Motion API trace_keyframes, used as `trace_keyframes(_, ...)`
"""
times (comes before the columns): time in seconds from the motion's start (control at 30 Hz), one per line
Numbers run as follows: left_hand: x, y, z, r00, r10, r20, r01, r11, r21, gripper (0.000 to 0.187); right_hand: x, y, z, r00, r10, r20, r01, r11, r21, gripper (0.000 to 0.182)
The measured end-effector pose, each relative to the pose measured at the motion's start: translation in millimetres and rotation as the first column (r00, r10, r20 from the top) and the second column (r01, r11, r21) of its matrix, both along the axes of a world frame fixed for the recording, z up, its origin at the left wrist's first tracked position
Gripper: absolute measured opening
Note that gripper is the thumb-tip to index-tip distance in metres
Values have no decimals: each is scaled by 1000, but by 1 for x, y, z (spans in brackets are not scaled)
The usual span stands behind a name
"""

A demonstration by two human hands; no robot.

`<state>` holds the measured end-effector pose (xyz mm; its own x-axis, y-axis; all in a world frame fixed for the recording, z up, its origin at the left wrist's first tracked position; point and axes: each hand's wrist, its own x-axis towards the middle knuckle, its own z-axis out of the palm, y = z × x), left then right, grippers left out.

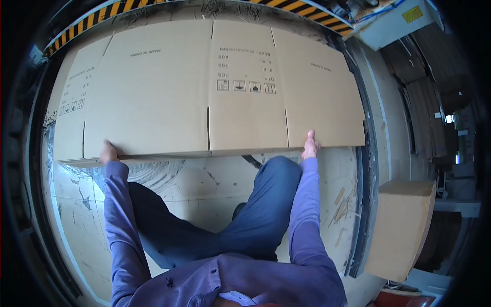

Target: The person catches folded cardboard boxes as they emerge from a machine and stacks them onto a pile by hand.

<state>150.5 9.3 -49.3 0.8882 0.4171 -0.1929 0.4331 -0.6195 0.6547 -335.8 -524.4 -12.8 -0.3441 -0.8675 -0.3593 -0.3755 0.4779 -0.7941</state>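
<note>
A wide stack of flat, unfolded cardboard sheets (153, 97) lies across the upper middle of the head view, with printed text and symbols upside down and slots cut in the edges. At the near edge, toward its left end, my left hand (108, 152) grips the cardboard, thumb on top. Toward the right end of that same edge my right hand (310, 146) holds on, thumb on the top face. The other fingers of both hands are mostly hidden beneath the edge.
Yellow-and-black striped rails (307, 16) run behind the cardboard. A dark metal rail (364, 204) borders the floor at the right. Beyond it stands a cardboard box (396, 235). Wood scraps (340, 197) lie on the floor, and more cardboard (427, 117) is stacked farther right.
</note>
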Motion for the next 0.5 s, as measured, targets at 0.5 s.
trace_keyframes(0.5, 16, 9, -12, 992, 18, -122, -24, 998, -50, 81, -9, 7, -13, 995, 59, -79, -63, 997, -49, 75)
